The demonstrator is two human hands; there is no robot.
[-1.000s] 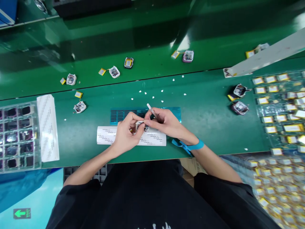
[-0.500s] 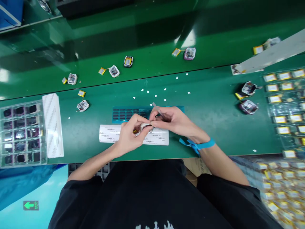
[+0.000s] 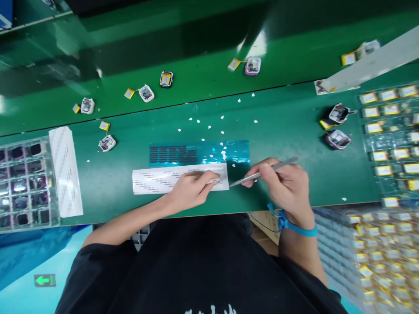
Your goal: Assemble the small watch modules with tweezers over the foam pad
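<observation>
My left hand point(image 3: 193, 189) rests on a long white label strip point(image 3: 153, 180) near the table's front edge. Its thumb and forefinger are pinched together at the strip's right end, and what they hold, if anything, is hidden. My right hand point(image 3: 283, 183) is closed on a pair of metal tweezers point(image 3: 262, 174). The tweezers' tip points left and stops just short of the strip's right end and my left fingertips. A blue strap point(image 3: 296, 226) circles my right wrist. Just behind the strip lies a blue sheet with a dark grid point(image 3: 183, 153).
Small white scraps point(image 3: 209, 127) dot the green mat. Small opened devices with yellow batteries point(image 3: 106, 142) lie to the left and on the belt behind. Two dark devices point(image 3: 337, 139) sit at the right by trays of yellow batteries point(image 3: 389, 152). A clear tray point(image 3: 22, 183) and white sheet point(image 3: 65, 170) stand at the left.
My hands have parted. The right hand has swung right and turned the tweezers to point left. The left hand has dropped onto the white strip, and the small device it held no longer shows.
</observation>
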